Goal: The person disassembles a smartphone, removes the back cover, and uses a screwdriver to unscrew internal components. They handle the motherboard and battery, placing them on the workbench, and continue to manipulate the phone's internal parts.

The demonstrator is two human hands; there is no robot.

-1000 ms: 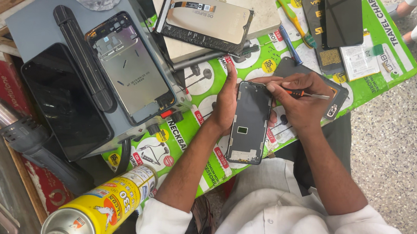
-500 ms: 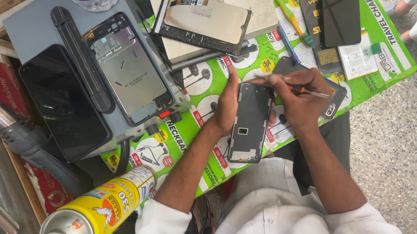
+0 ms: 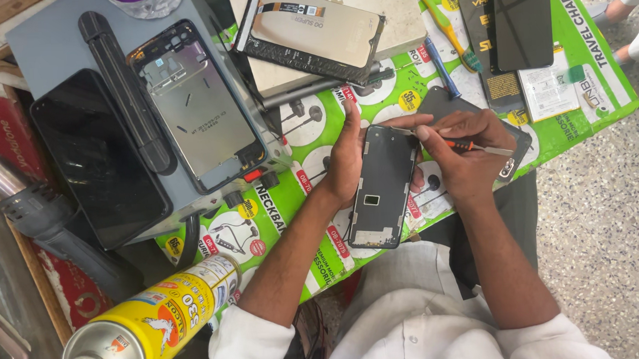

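Grip: left hand [image 3: 348,163] clamped on dark phone panel [image 3: 383,187], steadying it; right hand [image 3: 466,152] pinches screwdriver [image 3: 473,146] at panel's top corner.

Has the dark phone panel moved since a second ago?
No. The dark phone panel sits in the same spot against the green printed mat; the left hand holds it.

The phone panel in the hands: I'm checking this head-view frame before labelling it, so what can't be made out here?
- Tool tip: too small to identify, where it meets the phone panel.
- Left hand: fingers hidden behind the panel.
- Panel's underside: faces away from the camera.
- Tool: mostly covered by the right hand.
- Yellow spray can: nozzle cut by the bottom edge.
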